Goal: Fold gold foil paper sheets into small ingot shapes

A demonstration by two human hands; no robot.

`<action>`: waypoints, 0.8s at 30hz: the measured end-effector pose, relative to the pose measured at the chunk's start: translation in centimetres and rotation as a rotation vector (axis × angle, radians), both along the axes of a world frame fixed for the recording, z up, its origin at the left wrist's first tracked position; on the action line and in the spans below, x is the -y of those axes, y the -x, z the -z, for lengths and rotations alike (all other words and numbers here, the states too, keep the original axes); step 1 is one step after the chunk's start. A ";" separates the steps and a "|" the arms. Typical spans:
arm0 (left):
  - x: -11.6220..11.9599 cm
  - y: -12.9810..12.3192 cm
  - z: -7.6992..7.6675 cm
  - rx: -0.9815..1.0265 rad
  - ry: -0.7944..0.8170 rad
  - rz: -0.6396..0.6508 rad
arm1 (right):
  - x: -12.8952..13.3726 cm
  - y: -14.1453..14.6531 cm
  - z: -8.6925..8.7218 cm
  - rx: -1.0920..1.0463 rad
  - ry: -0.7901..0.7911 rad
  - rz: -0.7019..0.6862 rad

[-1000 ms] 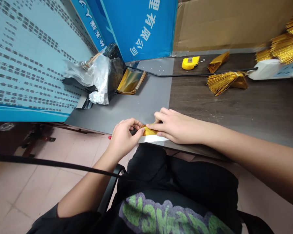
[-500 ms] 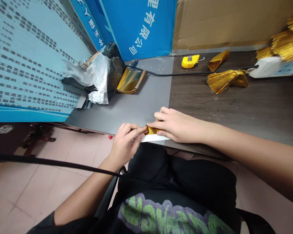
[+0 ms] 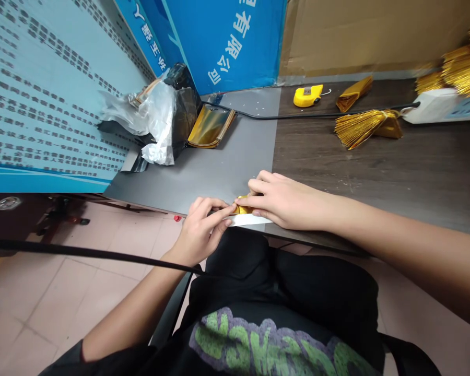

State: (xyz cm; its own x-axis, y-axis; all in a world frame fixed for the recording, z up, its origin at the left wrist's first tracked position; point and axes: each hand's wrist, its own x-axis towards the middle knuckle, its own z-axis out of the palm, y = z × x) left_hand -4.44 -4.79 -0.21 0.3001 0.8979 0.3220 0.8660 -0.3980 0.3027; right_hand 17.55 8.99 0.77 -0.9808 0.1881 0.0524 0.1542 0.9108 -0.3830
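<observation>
At the desk's front edge, a small sheet of gold foil paper (image 3: 243,209) with a white strip (image 3: 249,220) along its near side lies between my hands. My left hand (image 3: 203,225) pinches its left end, thumb below and fingers on top. My right hand (image 3: 276,201) is closed over the right end, its index finger reaching to the left fingertips. The fingers hide much of the paper. Beyond them, a stack of gold foil sheets (image 3: 211,125) lies next to a torn plastic bag (image 3: 159,115).
A yellow tape measure (image 3: 307,96), a folded gold paper piece (image 3: 354,94) and a fringed gold tassel (image 3: 360,129) lie at the back. A black cable (image 3: 297,117) runs to a white power strip (image 3: 434,107). Blue printed boards (image 3: 227,42) and cardboard (image 3: 348,39) stand behind.
The gold paper between my fingers looks a little flatter, and less of it shows. Both hands keep nearly the same place, and the view has shifted slightly.
</observation>
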 end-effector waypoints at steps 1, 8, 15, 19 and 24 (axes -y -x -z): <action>0.0 0.1 0.0 -0.014 0.007 0.017 | 0.0 0.0 0.0 0.000 -0.001 0.000; 0.3 0.5 0.2 0.015 -0.061 0.049 | 0.0 0.0 0.2 -0.002 -0.025 -0.003; 0.5 0.9 0.6 -0.076 -0.085 0.108 | 0.1 0.0 0.3 -0.004 -0.026 0.005; 0.4 1.2 0.9 -0.080 -0.090 0.118 | 0.0 0.0 0.7 -0.024 -0.083 0.000; 0.4 1.3 1.0 -0.083 -0.076 0.143 | 0.0 0.0 0.7 -0.015 -0.116 0.001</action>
State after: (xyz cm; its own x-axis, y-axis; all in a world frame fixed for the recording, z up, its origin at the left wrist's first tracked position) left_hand -5.75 -5.18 -1.17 0.4517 0.8178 0.3565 0.8195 -0.5383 0.1967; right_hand 17.52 8.95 0.04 -0.9796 0.1805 0.0888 0.1498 0.9492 -0.2769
